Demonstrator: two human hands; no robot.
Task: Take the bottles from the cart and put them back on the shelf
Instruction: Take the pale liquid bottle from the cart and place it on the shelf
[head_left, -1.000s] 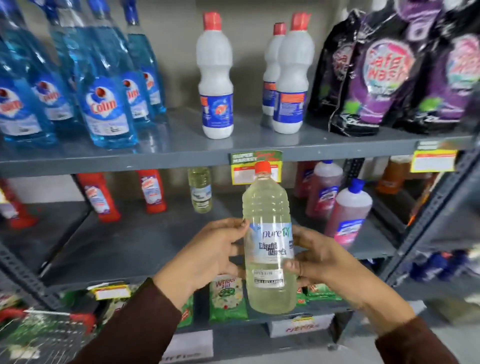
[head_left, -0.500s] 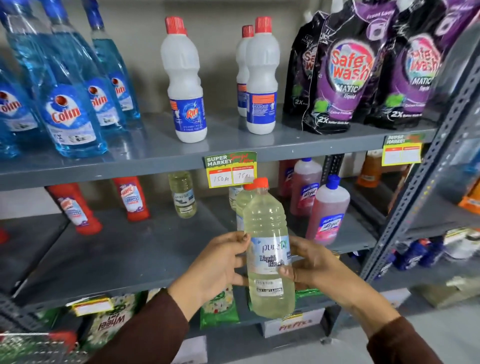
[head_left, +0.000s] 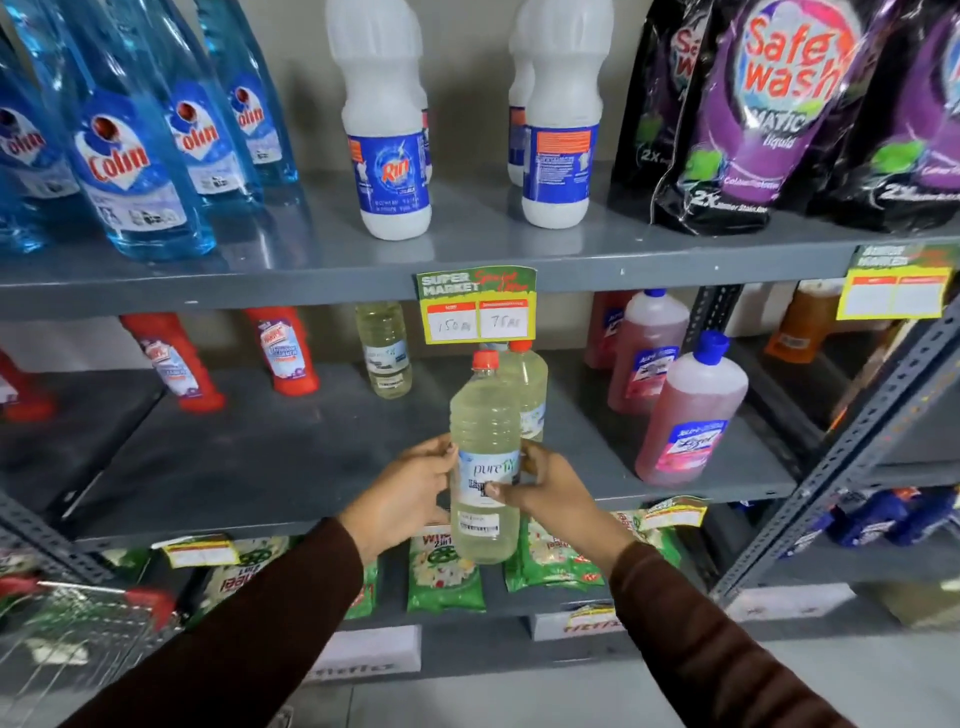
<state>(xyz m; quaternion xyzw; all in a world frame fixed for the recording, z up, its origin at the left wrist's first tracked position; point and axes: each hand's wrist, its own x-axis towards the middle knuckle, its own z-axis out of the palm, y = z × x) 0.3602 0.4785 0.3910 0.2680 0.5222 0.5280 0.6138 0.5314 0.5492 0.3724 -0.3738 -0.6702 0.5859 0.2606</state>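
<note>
I hold a clear bottle of pale yellow liquid (head_left: 484, 441) with a red cap upright in front of the middle shelf (head_left: 249, 457). My left hand (head_left: 402, 496) grips its left side and my right hand (head_left: 545, 491) grips its label from the right. Its base hangs just below the shelf's front edge. A second bottle of the same kind (head_left: 527, 387) stands on the shelf right behind it, and a third (head_left: 384, 351) stands further back to the left. The wire cart (head_left: 72, 629) with red corners shows at the lower left.
Pink bottles with blue caps (head_left: 685, 410) stand right of the held bottle, red bottles (head_left: 283, 348) to the left. The upper shelf carries blue spray bottles (head_left: 130, 156), white bottles (head_left: 387, 140) and purple pouches (head_left: 769, 114). A price tag (head_left: 477, 306) hangs just above the held bottle. Green packets (head_left: 447, 571) lie below.
The view has closed in on the shelf. The bottle in both hands has moved forward and slightly up toward the middle shelf, now overlapping the same-kind bottle standing there.
</note>
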